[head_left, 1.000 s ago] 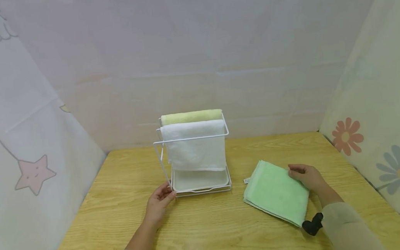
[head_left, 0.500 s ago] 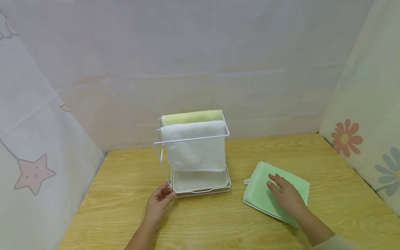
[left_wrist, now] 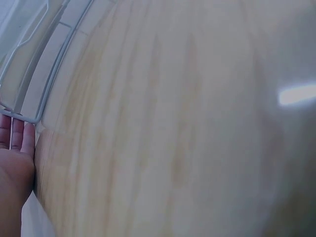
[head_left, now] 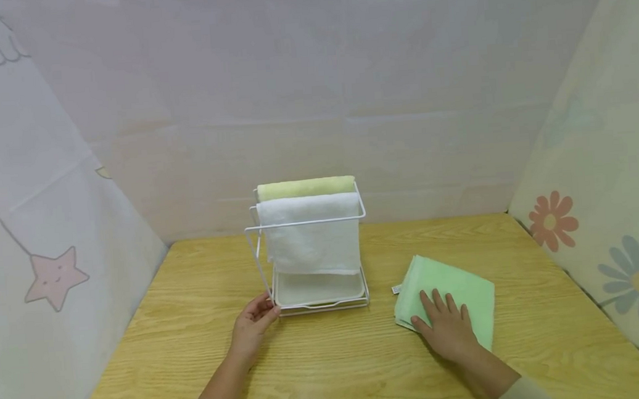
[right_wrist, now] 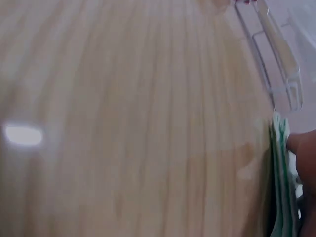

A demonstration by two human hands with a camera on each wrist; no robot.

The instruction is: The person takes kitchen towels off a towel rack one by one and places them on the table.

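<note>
A white wire towel rack (head_left: 260, 271) stands on the table, its front left base corner held between the thumb and fingers of my left hand (head_left: 249, 329). Over its bars hang a white towel (head_left: 312, 243) in front and a pale yellow towel (head_left: 306, 188) behind. To the right lies a folded light green towel (head_left: 458, 275) with a small white tag at its left edge. My right hand (head_left: 449, 331) rests palm down on this towel, fingers spread. The right wrist view shows the towel's stacked layers (right_wrist: 281, 182) edge-on beneath the hand.
A shallow off-white tray (head_left: 317, 288) sits in the rack's base. The wooden table (head_left: 331, 365) ends at a pale cloth backdrop (head_left: 312, 101), with printed cloth walls on both sides.
My right hand has moved left and nearer, from the green towel's right edge onto its top. The green towel has shifted slightly right. My left hand stays at the rack's corner.
</note>
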